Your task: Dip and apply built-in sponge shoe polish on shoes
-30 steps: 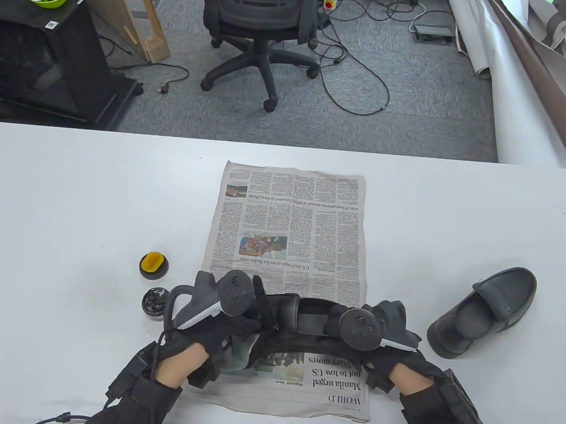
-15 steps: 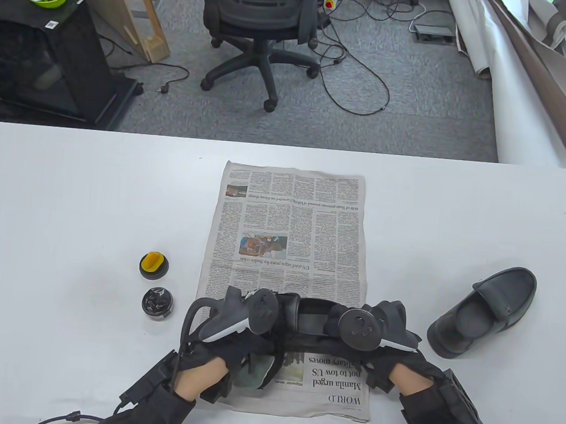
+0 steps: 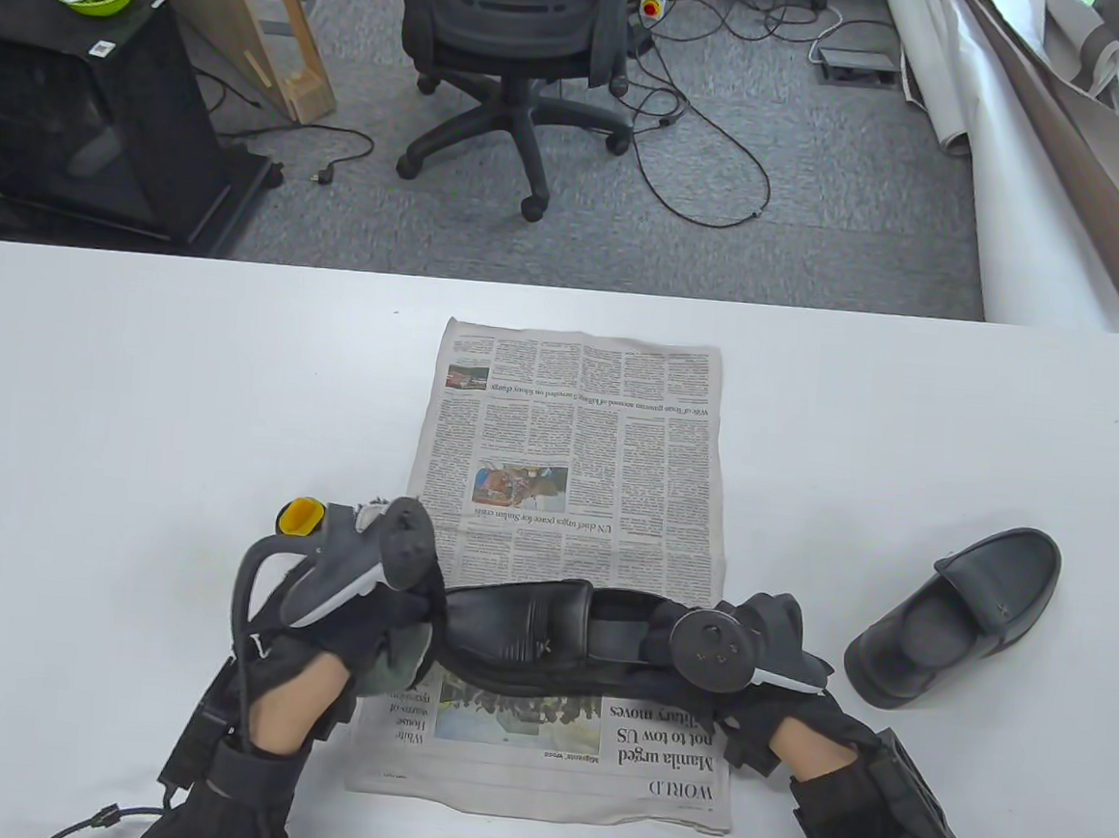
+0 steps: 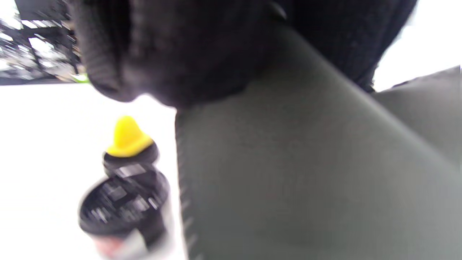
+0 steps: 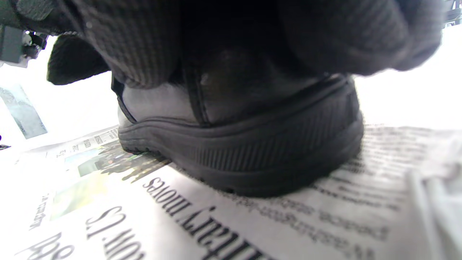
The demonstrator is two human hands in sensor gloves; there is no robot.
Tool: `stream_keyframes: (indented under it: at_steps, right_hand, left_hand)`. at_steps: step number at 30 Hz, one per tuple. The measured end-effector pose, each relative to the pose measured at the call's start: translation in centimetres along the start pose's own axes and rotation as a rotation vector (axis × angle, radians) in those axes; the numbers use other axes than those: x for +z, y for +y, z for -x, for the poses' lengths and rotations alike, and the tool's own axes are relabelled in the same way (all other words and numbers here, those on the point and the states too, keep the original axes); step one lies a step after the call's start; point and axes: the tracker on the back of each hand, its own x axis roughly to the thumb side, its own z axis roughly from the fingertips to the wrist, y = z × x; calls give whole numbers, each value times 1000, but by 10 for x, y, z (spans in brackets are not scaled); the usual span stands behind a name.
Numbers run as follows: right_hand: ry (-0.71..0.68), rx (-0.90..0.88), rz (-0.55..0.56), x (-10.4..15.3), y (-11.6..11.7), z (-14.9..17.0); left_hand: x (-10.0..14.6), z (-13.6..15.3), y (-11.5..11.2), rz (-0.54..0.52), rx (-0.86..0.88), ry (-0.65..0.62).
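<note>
Gripping the heel, the right hand [image 3: 754, 647] steadies the shoe [image 3: 524, 629] lying crosswise on the newspaper [image 3: 572, 439]; the left hand [image 3: 351, 606] clutches a grey cloth [image 3: 400, 658] beside its toe, nearest the polish jar [image 4: 122, 206] on the counter [image 3: 135, 405].

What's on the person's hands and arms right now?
Both the left hand and right hand wear black knit sensor gloves with black sleeves and wrist modules. Each back carries a dark, round-headed tracker with a white-edged handle. A black cable loops from the left one.
</note>
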Motion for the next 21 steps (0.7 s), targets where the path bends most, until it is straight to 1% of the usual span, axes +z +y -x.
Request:
stream_keyframes:
  at_steps: [1,2,3,4,7,9,10,12,14,16,17,19,21]
  right_hand:
    - [0,0,0,0,0,0]
    - [-1,0,0,0,0,0]
    - [-1,0,0,0,0,0]
    - [-2,0,0,0,0,0]
    - [-2,-2,0,0,0,0]
    - [-1,-1,1,0,0,0]
    - [-1,-1,1,0,0,0]
    - [0,0,2,0,0,0]
    - [1,-1,2,0,0,0]
    - [1,0,3,0,0,0]
    - [0,-1,3,0,0,0]
    - [-1,-1,3,0,0,0]
    - [-2,0,4,0,0,0]
  left_hand:
    - [-1,16,6,-49,15,25]
    - [-3,33,9,-59,-6,92]
    - [-3,41,10,-59,-23,103]
    - [-4,60,12,-60,-29,148]
    - [-6,95,9,-88,16,258]
    - [-9,110,4,-102,30,317]
    - [-13,119,0,-79,25,340]
    - [-19,131,-13,-42,9,390]
    - [-25,141,-25,8,16,420]
    - [-32,149,-37,33,41,435]
    - [-34,150,-41,27,44,441]
    - [-41,156,-52,-9,-32,474]
    - [-43,158,-55,-40,-66,485]
